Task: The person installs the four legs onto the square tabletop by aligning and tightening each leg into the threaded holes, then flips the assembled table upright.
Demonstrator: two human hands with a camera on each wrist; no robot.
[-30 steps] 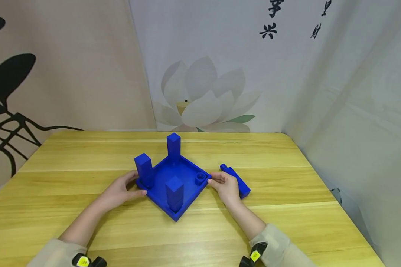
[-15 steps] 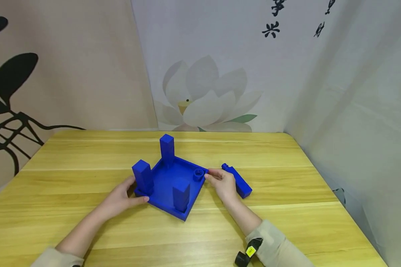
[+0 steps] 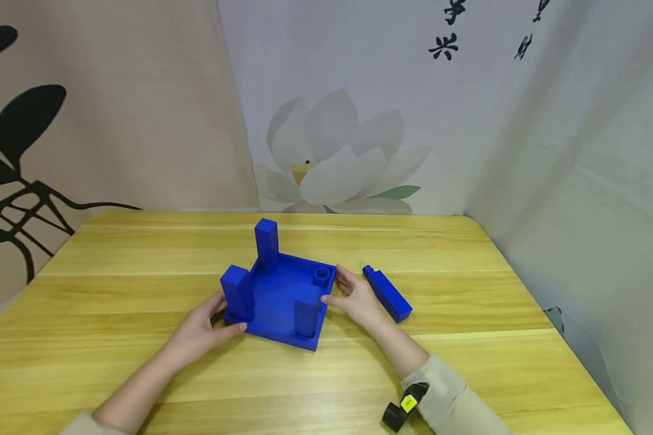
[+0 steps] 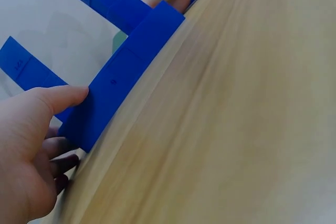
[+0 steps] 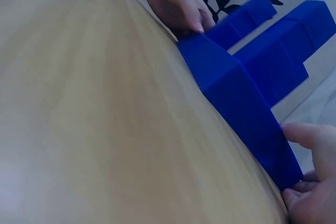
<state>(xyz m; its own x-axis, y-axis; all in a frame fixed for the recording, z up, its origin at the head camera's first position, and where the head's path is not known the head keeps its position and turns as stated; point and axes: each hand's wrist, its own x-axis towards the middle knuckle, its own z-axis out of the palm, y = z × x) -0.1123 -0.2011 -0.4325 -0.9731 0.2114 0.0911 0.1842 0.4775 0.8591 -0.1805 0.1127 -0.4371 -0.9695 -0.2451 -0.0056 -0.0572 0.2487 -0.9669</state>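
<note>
A square blue tray-like base [image 3: 276,297] with a raised rim lies on the wooden table in the head view. Square blue posts stand upright at three of its corners: a back post [image 3: 267,241], a left post [image 3: 237,293] and a front post [image 3: 306,317]. At the back right corner is a round socket [image 3: 321,276] with no post in it. My left hand [image 3: 198,332] grips the left corner, thumb on the front side. My right hand [image 3: 358,299] holds the right side between thumb and fingers. Beside it lies a loose blue post [image 3: 387,294] with a round peg end.
The wooden table [image 3: 468,374] extends around the base on all sides. Behind it hangs a pale cloth backdrop [image 3: 359,109] with a printed flower. A black wrist camera [image 3: 405,408] is strapped near my right sleeve.
The base has turned counterclockwise between my hands, its front corner swinging to the right. My right thumb has shifted along the rim toward the front post. The loose post stays put.
</note>
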